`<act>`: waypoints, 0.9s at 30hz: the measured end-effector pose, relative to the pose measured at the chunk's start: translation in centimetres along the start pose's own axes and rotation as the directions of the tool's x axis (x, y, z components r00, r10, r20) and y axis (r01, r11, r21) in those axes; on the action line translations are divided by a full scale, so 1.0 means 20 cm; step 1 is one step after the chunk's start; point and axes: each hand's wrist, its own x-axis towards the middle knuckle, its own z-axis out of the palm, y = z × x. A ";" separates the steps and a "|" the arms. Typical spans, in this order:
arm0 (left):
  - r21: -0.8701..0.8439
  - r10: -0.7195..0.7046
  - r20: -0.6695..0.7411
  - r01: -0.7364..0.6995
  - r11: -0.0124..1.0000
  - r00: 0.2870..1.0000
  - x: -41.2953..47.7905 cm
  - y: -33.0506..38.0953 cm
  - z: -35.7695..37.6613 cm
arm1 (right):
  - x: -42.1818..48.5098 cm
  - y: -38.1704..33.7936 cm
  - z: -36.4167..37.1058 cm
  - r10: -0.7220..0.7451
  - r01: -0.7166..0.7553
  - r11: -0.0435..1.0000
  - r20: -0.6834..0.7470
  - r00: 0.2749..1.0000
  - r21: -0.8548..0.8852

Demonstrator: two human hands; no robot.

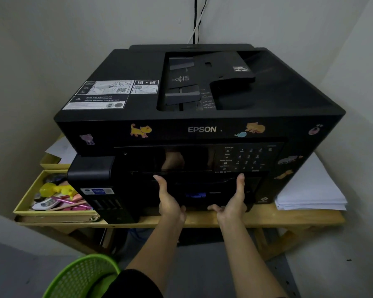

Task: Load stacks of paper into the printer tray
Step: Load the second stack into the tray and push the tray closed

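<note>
A big black Epson printer [200, 100] with cat stickers stands on a low wooden table [289, 219]. Its paper tray front [202, 190], black with a blue tab, sits at the bottom middle. My left hand [169, 198] lies flat against the tray's left side, thumb up and fingers curled under the lower edge. My right hand [233, 201] mirrors it on the tray's right side. A stack of white paper [310, 190] lies on the table to the right of the printer.
A yellow box [26, 201] with pens and small toys sits left of the printer, loose sheets [60, 149] behind it. A green mesh basket [80, 276] is on the floor at lower left. Cables [196, 20] run up the wall behind.
</note>
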 end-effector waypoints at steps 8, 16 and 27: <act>-0.039 0.014 0.004 -0.013 0.999 1.000 0.01 -0.02 -0.02 | 0.01 -0.02 0.01 0.017 -0.017 1.000 -0.023 1.000 -0.008; -0.084 -0.026 -0.008 0.025 0.996 1.000 0.04 -0.04 -0.02 | 0.01 -0.01 -0.01 -0.006 0.006 1.000 0.011 1.000 0.012; -0.103 -0.256 -0.208 0.239 0.966 0.944 0.13 0.03 -0.11 | 0.04 0.05 -0.03 -0.021 -0.034 0.970 -0.221 0.975 -0.242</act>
